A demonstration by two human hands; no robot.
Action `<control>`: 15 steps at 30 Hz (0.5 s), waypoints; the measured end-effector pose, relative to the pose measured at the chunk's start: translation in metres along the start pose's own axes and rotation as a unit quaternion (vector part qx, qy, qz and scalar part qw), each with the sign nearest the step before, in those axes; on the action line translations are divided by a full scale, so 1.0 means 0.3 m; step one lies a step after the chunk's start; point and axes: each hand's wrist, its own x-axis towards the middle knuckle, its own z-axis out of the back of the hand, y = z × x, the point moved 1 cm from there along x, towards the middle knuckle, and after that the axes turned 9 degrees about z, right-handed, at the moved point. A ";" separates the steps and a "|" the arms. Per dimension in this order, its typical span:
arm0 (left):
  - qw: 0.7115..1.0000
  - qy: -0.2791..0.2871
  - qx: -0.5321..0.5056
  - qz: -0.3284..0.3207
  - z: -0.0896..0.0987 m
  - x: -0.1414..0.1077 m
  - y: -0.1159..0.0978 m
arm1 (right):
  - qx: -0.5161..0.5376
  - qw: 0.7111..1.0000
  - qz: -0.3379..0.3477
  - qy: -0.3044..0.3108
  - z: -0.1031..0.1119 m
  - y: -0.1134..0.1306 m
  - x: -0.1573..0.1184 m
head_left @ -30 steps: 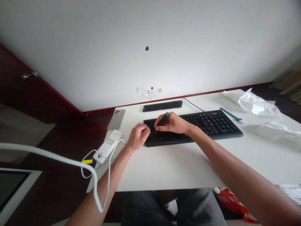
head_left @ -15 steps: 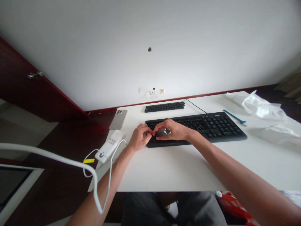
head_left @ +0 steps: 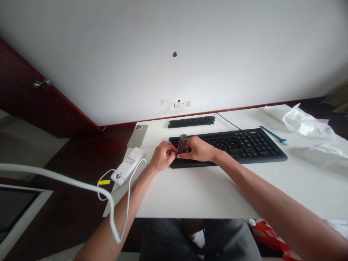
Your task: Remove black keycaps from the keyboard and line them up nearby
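the right hand (head_left: 198, 150) lies over the left end of a black full-size keyboard (head_left: 261, 154), and its thumb and fingers close around the lower part of a short, dark grey cylindrical tool (head_left: 182, 143). the tool's matte, slightly squared body stands nearly upright, its long axis tipped a little away from the person, with its top end clear of the fingers and its lower end hidden inside them. it sits between the two hands, above the keyboard's left-hand keys. the left hand (head_left: 163, 156) curls in from the left with its fingers (head_left: 170, 149) closed and their tips just beside the tool; i cannot tell whether they grip it or press on the keys below. the right hand is the nearer one, wrapped around the tool.

the keyboard rests on a smooth white desk (head_left: 190, 203). beyond it lies a strip of black keycaps (head_left: 191, 121) in tidy rows. to the left are a titanium-coloured smartphone (head_left: 137, 135) and a white power bank (head_left: 127, 166) with a white cable (head_left: 127, 203) looped from it. to the right, a slim blue plastic pry tool (head_left: 273, 134) lies near crumpled translucent white plastic film (head_left: 307, 125).
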 end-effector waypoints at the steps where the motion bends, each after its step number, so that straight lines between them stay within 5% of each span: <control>1: 1.000 0.001 -0.001 -0.001 0.000 0.000 0.000 | 0.005 1.000 -0.006 -0.002 -0.005 -0.001 0.001; 15: 0.997 0.034 0.068 -0.019 0.007 -0.009 -0.019 | 0.024 0.999 -0.021 -0.042 -0.027 -0.010 0.008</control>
